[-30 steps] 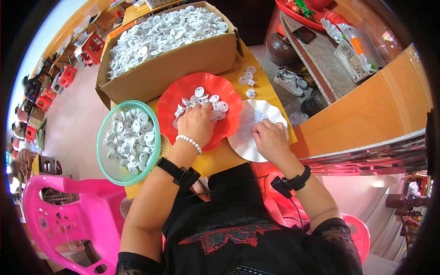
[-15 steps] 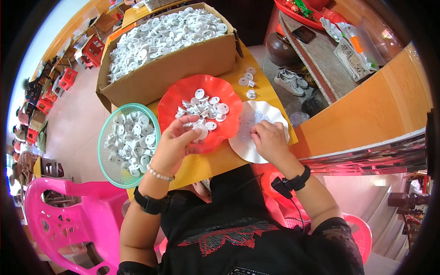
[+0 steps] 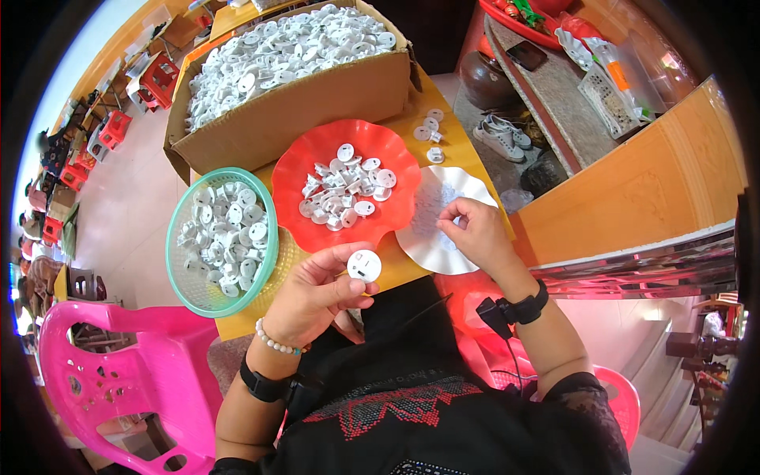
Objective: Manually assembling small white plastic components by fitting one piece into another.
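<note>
Left hand (image 3: 317, 293): thumb and fingers grasp one white disc (image 3: 364, 266), slotted face visible.
Right hand (image 3: 480, 231): fingertips pinched together over the white plate (image 3: 423, 252); whether they hold anything cannot be told.
Translucent bits (image 3: 427, 207): on the plate, left of the right fingertips.
Red dish (image 3: 348, 239): just beyond the left fingers; many similar discs, apparently awaiting handling.
Green basket (image 3: 190, 277): left of the left fingers; a batch, finished or not unclear.
Cardboard box (image 3: 301, 123): farthest beyond; heaped, so much seemingly left.
</note>
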The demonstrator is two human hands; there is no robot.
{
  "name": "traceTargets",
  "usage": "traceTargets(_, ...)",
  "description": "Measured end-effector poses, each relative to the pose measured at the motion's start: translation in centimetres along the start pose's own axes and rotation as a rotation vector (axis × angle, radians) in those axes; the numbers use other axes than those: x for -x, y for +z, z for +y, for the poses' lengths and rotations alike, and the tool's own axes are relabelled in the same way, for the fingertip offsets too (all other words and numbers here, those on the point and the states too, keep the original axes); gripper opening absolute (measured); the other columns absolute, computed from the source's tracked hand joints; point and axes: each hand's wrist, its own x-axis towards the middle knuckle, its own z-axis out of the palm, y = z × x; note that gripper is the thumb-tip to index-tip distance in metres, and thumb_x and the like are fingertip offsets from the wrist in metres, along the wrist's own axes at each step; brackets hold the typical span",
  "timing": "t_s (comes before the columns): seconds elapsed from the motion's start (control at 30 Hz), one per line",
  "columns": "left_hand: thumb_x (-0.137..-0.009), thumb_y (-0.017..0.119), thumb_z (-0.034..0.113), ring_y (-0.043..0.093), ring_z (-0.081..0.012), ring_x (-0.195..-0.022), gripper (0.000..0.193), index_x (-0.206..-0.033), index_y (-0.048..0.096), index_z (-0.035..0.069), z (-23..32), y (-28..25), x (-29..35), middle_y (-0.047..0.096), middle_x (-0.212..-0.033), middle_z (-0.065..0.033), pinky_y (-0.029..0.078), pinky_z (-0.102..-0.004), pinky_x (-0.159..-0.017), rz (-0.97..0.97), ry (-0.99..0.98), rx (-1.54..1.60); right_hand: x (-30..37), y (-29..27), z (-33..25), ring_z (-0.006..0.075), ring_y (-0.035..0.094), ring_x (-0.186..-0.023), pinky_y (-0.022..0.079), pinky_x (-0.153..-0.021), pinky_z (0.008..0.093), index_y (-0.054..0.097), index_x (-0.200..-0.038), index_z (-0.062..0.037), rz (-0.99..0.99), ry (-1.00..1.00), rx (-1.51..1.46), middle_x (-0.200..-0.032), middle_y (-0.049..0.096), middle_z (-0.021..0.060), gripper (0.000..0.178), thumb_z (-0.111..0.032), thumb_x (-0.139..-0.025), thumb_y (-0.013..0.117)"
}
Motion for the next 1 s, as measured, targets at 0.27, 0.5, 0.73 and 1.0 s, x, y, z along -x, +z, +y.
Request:
traceTargets(0.27, -0.088, 0.063, -0.003, 0.067, -0.0157, -0.095, 0.044, -0.130, 0.055, 0.004, -0.6, 1.5, -0.8, 0.065, -0.109, -0.0080, 0.058, -0.0264, -0.080, -0.021, -0.043, -0.076, 0.2, -0.6, 0.1, 0.0067, 0.058, -0.067, 0.050, -0.066, 0.0231, 0.067, -0.083, -0.0005, -0.023, 0.139, -0.533, -0.078, 0.067, 0.0014, 0.009, -0.007, -0.080, 0.071)
traceTargets(0.5, -0.089, 0.063, -0.001, 0.066, -0.0181, -0.098, 0.045, -0.132, 0.053, 0.004, -1.5, 2.4, -1.8, 0.064, -0.112, -0.0093, 0.058, -0.0267, -0.081, -0.072, -0.002, -0.086, 0.8, -2.3, -1.5, 0.0049, 0.059, -0.075, 0.049, -0.070, 0.0208, 0.067, -0.094, 0.0003, -0.144, 0.203, -0.652, -0.085, 0.066, -0.0006, 0.011, -0.005, -0.084, 0.069)
traceTargets(0.73, -0.091, 0.064, 0.011, 0.071, -0.0189, -0.085, 0.043, -0.132, 0.052, 0.005, -1.2, 2.7, -1.3, 0.068, -0.102, -0.0129, 0.062, -0.0346, -0.065, -0.089, -0.028, -0.065, 2.3, -5.1, -7.3, 0.0130, 0.063, -0.085, 0.049, -0.077, 0.0263, 0.068, -0.095, -0.0025, -0.173, -0.097, -0.564, -0.089, 0.066, 0.0047, 0.012, 0.002, -0.086, 0.062)
traceTargets(1.0, -0.092, 0.063, 0.010, 0.067, -0.0204, -0.099, 0.041, -0.131, 0.053, 0.002, -1.2, 2.0, -0.7, 0.064, -0.114, -0.0106, 0.058, -0.0295, -0.082, -0.172, -0.012, 0.011, 2.7, -5.5, -11.6, 0.0260, 0.063, -0.078, 0.042, -0.087, 0.0405, 0.056, -0.088, -0.0063, -0.134, -0.477, -0.137, -0.080, 0.063, 0.0058, 0.013, -0.003, -0.080, 0.065)
